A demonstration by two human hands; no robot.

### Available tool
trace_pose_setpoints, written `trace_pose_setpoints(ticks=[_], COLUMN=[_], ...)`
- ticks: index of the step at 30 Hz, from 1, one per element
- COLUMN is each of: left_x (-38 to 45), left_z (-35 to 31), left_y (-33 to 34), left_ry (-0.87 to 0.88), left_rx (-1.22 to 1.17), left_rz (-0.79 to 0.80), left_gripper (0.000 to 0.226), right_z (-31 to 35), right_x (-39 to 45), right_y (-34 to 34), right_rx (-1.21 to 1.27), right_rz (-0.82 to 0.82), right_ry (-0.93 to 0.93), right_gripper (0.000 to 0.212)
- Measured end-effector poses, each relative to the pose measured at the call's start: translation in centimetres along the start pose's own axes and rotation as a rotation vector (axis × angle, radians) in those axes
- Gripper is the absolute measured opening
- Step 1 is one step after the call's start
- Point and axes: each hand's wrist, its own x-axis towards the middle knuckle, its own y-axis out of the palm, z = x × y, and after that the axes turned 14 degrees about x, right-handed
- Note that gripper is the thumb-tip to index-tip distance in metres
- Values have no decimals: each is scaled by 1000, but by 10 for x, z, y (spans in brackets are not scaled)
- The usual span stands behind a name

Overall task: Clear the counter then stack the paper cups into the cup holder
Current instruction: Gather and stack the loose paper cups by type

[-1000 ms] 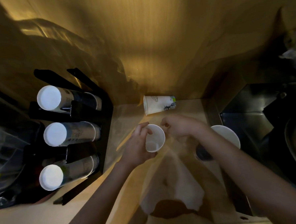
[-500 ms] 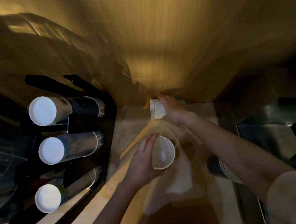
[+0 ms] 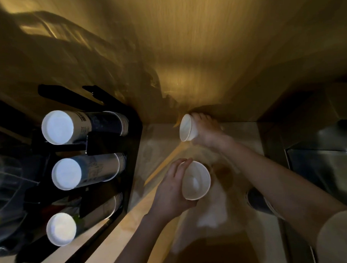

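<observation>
My left hand [image 3: 172, 193] grips a white paper cup [image 3: 195, 180] over the middle of the counter, its mouth facing up at me. My right hand [image 3: 205, 130] is closed around a second paper cup [image 3: 185, 127] lying on its side by the back wall, its mouth pointing left. The black cup holder [image 3: 101, 143] stands at the left with three slanted stacks of paper cups, at the top [image 3: 82, 126], in the middle [image 3: 86, 171] and at the bottom [image 3: 80, 220].
A dark cup [image 3: 258, 202] sits partly hidden under my right forearm. A steel sink [image 3: 323, 167] lies at the right. A pale brown paper [image 3: 211, 219] with a dark stain covers the counter near me. Clear plastic containers [image 3: 5, 192] sit left of the holder.
My right hand left the cup in my left hand, reached to the back wall and closed on the lying cup, tilting it up. My left hand kept its cup.
</observation>
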Motion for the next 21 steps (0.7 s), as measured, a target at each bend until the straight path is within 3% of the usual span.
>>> trace_pose_setpoints(ticks=[6, 9, 14, 21], left_x=[1, -2, -4, -10], left_z=[-1, -4, -5, -12], left_y=[1, 1, 5, 3], left_ry=[-37, -83, -112, -219], left_rx=[-145, -162, -186, -341], left_rz=[-28, -44, -103, -150], left_gripper=[97, 98, 98, 93], right_z=[30, 43, 56, 46], right_x=[-41, -75, -131, -177], right_y=[-51, -71, -79, -32], right_rx=[752, 1007, 1153, 923], right_rz=[-140, -205, -293, -283], right_ry=[16, -36, -114, -161], right_gripper=[84, 84, 86, 89])
